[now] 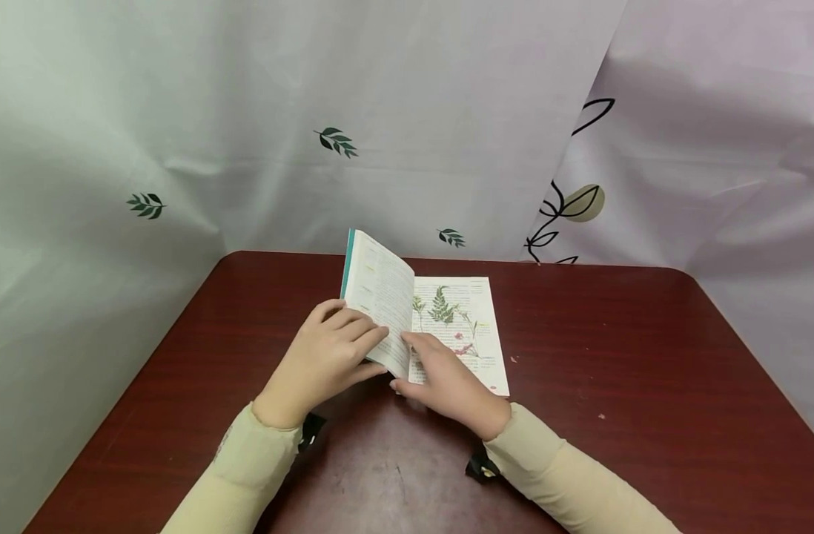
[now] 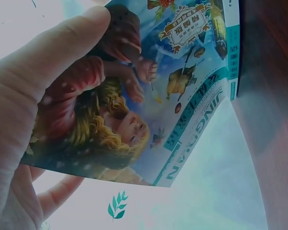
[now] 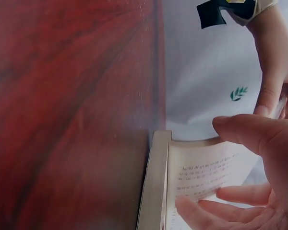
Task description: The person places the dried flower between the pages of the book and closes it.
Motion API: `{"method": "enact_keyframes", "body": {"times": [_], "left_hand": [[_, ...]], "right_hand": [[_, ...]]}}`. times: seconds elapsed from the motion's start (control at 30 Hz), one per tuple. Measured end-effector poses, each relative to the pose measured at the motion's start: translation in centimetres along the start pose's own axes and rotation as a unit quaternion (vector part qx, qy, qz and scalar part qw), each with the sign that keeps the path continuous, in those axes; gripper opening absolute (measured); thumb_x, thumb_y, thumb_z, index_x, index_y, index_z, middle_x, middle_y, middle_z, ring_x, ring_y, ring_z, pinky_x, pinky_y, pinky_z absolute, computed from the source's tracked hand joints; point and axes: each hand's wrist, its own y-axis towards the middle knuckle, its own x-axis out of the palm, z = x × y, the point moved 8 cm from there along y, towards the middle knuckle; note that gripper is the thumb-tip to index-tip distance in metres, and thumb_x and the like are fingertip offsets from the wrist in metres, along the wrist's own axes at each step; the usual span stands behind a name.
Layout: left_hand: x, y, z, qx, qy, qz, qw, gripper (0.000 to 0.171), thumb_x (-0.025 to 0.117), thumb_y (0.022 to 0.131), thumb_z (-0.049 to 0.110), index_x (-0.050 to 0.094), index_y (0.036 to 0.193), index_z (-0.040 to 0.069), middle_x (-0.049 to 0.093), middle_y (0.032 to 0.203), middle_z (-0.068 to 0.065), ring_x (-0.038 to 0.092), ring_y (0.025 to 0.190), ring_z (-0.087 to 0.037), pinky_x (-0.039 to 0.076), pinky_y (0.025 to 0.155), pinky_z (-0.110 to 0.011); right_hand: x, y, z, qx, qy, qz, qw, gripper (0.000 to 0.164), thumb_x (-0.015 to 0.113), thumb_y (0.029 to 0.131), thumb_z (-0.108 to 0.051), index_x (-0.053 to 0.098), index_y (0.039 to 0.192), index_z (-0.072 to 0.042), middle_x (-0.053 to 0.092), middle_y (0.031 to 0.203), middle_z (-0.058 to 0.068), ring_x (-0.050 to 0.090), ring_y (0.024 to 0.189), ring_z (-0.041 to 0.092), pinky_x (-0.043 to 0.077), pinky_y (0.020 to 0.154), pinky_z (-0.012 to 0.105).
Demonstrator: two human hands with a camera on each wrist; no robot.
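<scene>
A paperback book (image 1: 383, 297) stands open on the table. Its left part is raised and tilted, and its right page (image 1: 483, 311), printed with a green fern and pink flowers, lies flat. My left hand (image 1: 327, 356) grips the raised part near its lower left corner. In the left wrist view the thumb lies on the illustrated front cover (image 2: 149, 96), which has a teal band. My right hand (image 1: 450, 378) is at the lower edge by the fold. In the right wrist view, its thumb is at the edge of the raised pages (image 3: 201, 167) and its fingers touch the printed side.
The dark red-brown table (image 1: 614, 356) reaches back to a pale curtain (image 1: 407, 111) with leaf prints. Small light specks lie on the tabletop to the right. A black strap piece (image 1: 482, 467) shows under the right sleeve, another (image 1: 310, 432) under the left.
</scene>
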Motion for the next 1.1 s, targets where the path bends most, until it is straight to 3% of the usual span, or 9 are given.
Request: {"method": "enact_keyframes", "body": {"times": [0.17,0.33,0.5,0.57,0.67,0.8,0.9,1.0,1.1], "left_hand": [[0.0,-0.1,-0.4,-0.008,-0.013,-0.010,0.9998,0.047,0.080,0.069,0.045,0.069,0.104,0.015,0.067,0.098,0.005,0.056,0.105,-0.018,0.033,0.100,-0.049],[-0.5,-0.5,-2.0,-0.020,-0.067,-0.019,0.9974,0.051,0.077,0.073,0.046,0.067,0.113,0.017,0.061,0.120,0.002,0.046,0.123,-0.023,0.028,0.103,-0.051],[-0.8,-1.3,-4.8,-0.092,-0.168,-0.008,0.9815,0.077,0.079,0.070,0.047,0.050,0.135,0.016,0.039,0.145,-0.004,0.034,0.132,-0.028,0.030,0.103,-0.050],[-0.1,-1.8,-5.7,-0.141,-0.228,-0.025,0.9631,0.093,0.080,0.070,0.047,0.035,0.146,0.017,0.025,0.152,-0.003,0.026,0.137,-0.027,0.030,0.104,-0.050],[1.9,-2.4,-6.4,-0.206,-0.333,-0.069,0.9175,0.107,0.078,0.074,0.046,0.010,0.153,0.022,0.009,0.156,0.003,0.019,0.140,-0.021,0.028,0.105,-0.049],[3.9,-2.8,-5.9,-0.237,-0.434,-0.106,0.8627,0.095,0.072,0.082,0.040,0.008,0.152,0.029,0.011,0.156,0.008,0.018,0.140,-0.014,0.024,0.108,-0.047],[4.5,-2.7,-5.3,-0.236,-0.474,-0.110,0.8408,0.082,0.068,0.086,0.036,0.017,0.150,0.031,0.020,0.154,0.009,0.021,0.139,-0.013,0.025,0.108,-0.047],[4.8,-2.4,-4.6,-0.235,-0.522,-0.108,0.8131,0.076,0.065,0.090,0.029,0.019,0.150,0.032,0.032,0.149,0.007,0.036,0.132,-0.014,0.032,0.104,-0.048],[4.0,-1.8,-3.9,-0.238,-0.549,-0.111,0.7934,0.076,0.063,0.091,0.021,0.017,0.151,0.026,0.040,0.144,0.000,0.048,0.123,-0.015,0.041,0.098,-0.040]], "right_hand": [[0.0,0.0,-0.2,0.001,0.013,0.001,1.000,0.067,0.074,0.081,-0.027,0.044,0.136,-0.002,0.051,0.129,0.010,0.056,0.104,0.020,0.047,0.086,0.032],[0.0,0.1,-0.2,0.000,0.017,-0.004,1.000,0.064,0.073,0.081,-0.023,0.045,0.135,-0.003,0.053,0.126,0.010,0.059,0.100,0.020,0.049,0.084,0.029],[0.0,0.0,-0.2,0.001,0.012,-0.008,1.000,0.064,0.072,0.081,-0.023,0.045,0.135,-0.002,0.053,0.126,0.010,0.059,0.100,0.019,0.049,0.084,0.029],[0.0,0.0,-0.2,0.003,0.010,-0.008,1.000,0.064,0.072,0.081,-0.023,0.046,0.135,-0.002,0.053,0.126,0.010,0.059,0.100,0.018,0.048,0.084,0.030],[0.0,-0.1,-0.1,0.007,0.011,-0.007,1.000,0.064,0.072,0.081,-0.023,0.046,0.135,-0.003,0.054,0.125,0.010,0.059,0.100,0.019,0.048,0.084,0.030],[-0.1,-0.1,-0.1,0.009,0.008,-0.005,1.000,0.064,0.072,0.081,-0.024,0.046,0.136,-0.004,0.055,0.123,0.009,0.059,0.099,0.019,0.048,0.083,0.031],[-0.2,-0.1,0.0,0.004,0.007,-0.005,1.000,0.064,0.072,0.080,-0.025,0.046,0.135,-0.004,0.056,0.122,0.010,0.060,0.098,0.019,0.049,0.082,0.031],[-0.4,0.0,0.0,-0.004,0.023,-0.012,1.000,0.064,0.073,0.080,-0.024,0.046,0.135,-0.005,0.056,0.122,0.011,0.060,0.098,0.020,0.050,0.081,0.031],[-0.7,0.1,0.1,-0.012,0.053,-0.023,0.998,0.063,0.074,0.080,-0.020,0.046,0.135,-0.006,0.054,0.126,0.011,0.061,0.100,0.021,0.050,0.083,0.032]]}}
